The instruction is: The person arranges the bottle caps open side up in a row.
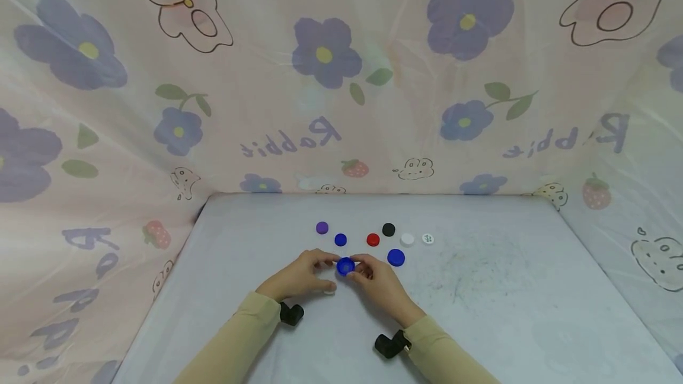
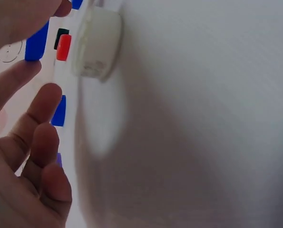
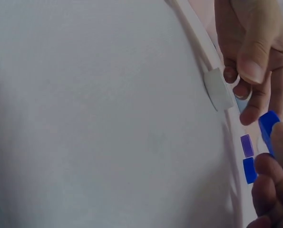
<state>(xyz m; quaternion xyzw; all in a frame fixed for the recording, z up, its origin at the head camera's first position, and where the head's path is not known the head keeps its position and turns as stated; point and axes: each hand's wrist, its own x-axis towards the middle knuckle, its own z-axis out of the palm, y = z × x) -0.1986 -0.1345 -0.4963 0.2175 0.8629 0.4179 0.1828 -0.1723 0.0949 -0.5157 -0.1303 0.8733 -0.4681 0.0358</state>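
A blue bottle cap [image 1: 345, 266], its hollow side facing up, is held over the table between my two hands. My right hand [image 1: 381, 288] pinches it at the right edge with thumb and fingers. From the other side my left hand [image 1: 299, 277] reaches to the cap, its index fingertip right at the rim. The left thumb stands apart from the cap, its other fingers loosely bent. Just under that thumb a white cap [image 2: 103, 42] sits on the table, mostly hidden in the head view. In the right wrist view the blue cap [image 3: 268, 126] appears edge-on.
Beyond my hands lie a purple cap [image 1: 322, 227], a small blue cap [image 1: 340, 240], a red cap [image 1: 373, 240], a black cap [image 1: 388, 230], a larger blue cap [image 1: 396, 258], a plain white cap [image 1: 407, 240] and a printed white cap [image 1: 428, 239]. Patterned cloth [image 1: 373, 105] surrounds the white table [image 1: 560, 313].
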